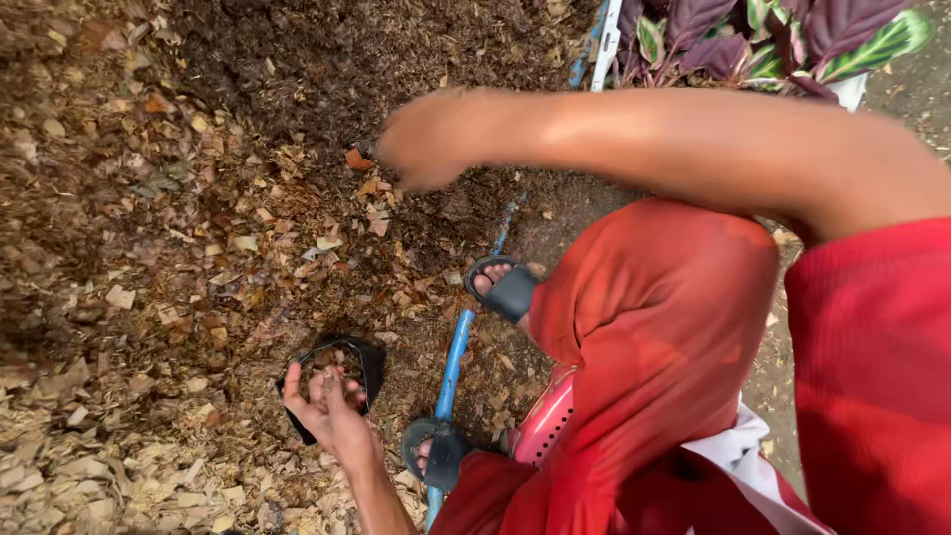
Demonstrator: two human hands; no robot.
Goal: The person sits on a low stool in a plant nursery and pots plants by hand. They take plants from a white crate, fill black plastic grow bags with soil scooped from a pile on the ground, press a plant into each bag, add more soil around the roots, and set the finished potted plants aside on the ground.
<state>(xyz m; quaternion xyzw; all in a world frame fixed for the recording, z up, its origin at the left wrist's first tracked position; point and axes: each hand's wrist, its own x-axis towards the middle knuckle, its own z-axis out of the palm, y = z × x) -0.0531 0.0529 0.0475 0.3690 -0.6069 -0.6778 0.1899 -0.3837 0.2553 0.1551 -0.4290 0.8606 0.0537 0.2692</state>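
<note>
Your red-sleeved right arm crosses nearest the lens; its hand [428, 139], blurred, is curled over the leaf-litter heap [178, 198], grip unclear. Your left hand [327, 401] pinches the rim of the black planting bag [347, 372], mouth upward, well below-left of the right.

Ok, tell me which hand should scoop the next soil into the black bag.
Right, probably. The right hand is down at the dark soil pile, free of the black bag, though blurred. The left hand is busy gripping that bag's rim, holding it open.
</note>
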